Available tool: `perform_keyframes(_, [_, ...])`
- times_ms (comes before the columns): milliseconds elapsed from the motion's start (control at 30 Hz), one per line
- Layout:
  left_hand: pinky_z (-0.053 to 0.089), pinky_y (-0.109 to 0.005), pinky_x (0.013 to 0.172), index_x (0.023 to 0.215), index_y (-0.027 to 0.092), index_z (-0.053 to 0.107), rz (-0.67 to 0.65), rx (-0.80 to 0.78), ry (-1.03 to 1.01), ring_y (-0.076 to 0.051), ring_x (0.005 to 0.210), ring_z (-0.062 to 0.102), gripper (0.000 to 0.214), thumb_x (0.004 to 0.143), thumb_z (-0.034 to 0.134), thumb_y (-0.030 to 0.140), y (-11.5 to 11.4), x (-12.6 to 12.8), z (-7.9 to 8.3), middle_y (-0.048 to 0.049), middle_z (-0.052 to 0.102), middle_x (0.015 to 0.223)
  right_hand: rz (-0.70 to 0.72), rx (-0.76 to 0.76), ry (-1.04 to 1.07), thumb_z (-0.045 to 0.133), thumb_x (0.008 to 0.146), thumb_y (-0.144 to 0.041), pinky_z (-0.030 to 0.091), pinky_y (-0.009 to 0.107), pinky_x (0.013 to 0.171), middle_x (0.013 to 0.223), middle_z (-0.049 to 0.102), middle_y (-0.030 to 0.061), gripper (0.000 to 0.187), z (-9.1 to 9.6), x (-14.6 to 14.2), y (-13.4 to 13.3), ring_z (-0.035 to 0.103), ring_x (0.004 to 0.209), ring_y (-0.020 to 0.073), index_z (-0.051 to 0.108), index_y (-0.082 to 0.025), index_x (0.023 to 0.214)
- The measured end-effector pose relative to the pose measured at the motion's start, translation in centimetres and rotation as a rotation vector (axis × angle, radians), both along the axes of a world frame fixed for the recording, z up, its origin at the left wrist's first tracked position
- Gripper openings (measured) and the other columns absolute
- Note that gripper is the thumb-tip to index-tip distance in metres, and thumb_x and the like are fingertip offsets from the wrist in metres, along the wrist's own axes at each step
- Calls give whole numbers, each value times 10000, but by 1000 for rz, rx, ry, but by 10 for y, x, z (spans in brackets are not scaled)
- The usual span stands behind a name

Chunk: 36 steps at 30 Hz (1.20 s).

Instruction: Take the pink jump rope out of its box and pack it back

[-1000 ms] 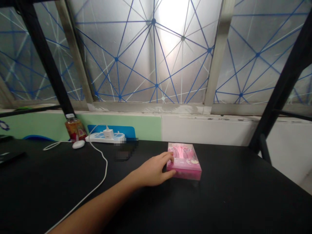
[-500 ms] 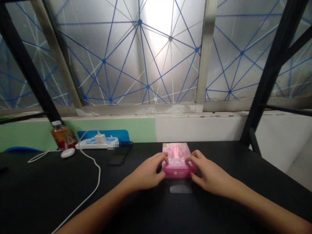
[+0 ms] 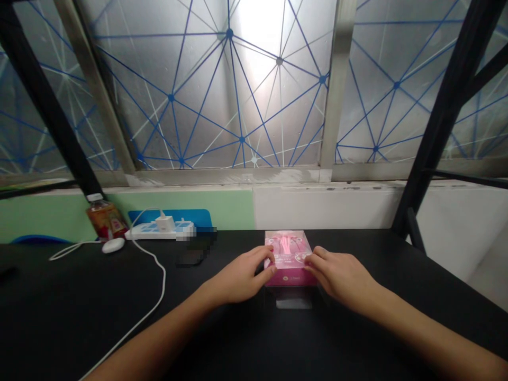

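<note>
Left hand [image 3: 238,278] and right hand [image 3: 341,278] half curled, fingertips gripping opposite sides of a pink plastic box [image 3: 289,258], flat on a black table [image 3: 59,317]. Box lid closed, contents inside, nothing unpacked so far; clear plastic piece [image 3: 293,302] just in front, untouched.
</note>
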<state>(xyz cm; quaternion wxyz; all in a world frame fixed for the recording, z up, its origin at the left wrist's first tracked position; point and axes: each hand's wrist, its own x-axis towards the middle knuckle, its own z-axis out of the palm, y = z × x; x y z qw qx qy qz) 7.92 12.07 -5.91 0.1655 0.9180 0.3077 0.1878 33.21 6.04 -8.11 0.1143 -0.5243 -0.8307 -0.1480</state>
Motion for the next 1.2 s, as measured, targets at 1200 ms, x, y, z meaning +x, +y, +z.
perform_keyframes(1200, [460,-334,949,1105,217,603,12,36,4,-233,1155,563,217,941,503,319,-5,1,12,-75,606,1273,384,-156,84,593,919,-342,371,466,1041,1182,632,92,173,25,-16,-43,541,1140,268,662,-209,1005])
